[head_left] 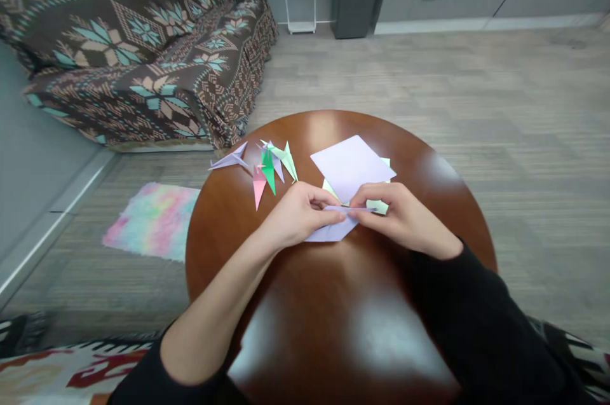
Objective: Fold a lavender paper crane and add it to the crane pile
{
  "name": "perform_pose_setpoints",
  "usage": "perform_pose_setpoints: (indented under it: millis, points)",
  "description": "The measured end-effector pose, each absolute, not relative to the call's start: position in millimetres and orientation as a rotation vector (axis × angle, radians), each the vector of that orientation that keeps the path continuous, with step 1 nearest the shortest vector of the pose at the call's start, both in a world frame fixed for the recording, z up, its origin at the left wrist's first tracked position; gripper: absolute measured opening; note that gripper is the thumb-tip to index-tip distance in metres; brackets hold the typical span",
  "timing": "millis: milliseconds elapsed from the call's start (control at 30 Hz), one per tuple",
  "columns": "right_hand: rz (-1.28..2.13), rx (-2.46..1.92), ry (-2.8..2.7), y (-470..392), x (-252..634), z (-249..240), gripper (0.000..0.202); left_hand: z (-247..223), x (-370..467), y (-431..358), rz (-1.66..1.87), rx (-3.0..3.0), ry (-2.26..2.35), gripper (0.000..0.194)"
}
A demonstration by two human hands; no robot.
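"Where's the folded lavender paper [331, 233]?"
"At the middle of the tabletop [324, 303], perhaps touching it; its underside is hidden."
"And the grip?"
"The left hand [307, 208] and right hand [395, 213] both pinch its far edge."
"Beyond?"
"A flat lavender sheet [352, 166] overlaps pale green paper [381, 207]; folded paper figures [267, 173] lie leftward."

Folded paper [328, 231] and top sheet [350, 163] lavender; paper figures [268, 171] lavender, pink, bright and pale green; table [328, 303] reddish brown; sofa cover [162, 96] brown, turquoise-and-beige floral; rug [152, 220] pastel, mottled.
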State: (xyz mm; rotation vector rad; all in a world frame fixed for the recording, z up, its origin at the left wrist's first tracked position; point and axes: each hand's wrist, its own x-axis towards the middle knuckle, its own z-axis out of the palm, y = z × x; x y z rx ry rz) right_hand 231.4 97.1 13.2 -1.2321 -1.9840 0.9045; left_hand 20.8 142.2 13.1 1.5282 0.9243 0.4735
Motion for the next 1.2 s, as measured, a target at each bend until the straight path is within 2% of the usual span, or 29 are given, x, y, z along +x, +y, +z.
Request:
perform_pose_setpoints:
  millis: [733,1033,1200]
  points:
    - [1.14,-1.275,-1.823,97,228,11,0.01,13,20,142,0.447,1.552,0.896,0.017]
    - [0.998,-1.399,-1.708,101,245,10,0.012,11,14,148,0.498,1.441,0.942,0.019]
    - [0.797,-1.275,-1.313,107,244,-1,0.01,12,16,150,0.642,1.343,1.014,0.021]
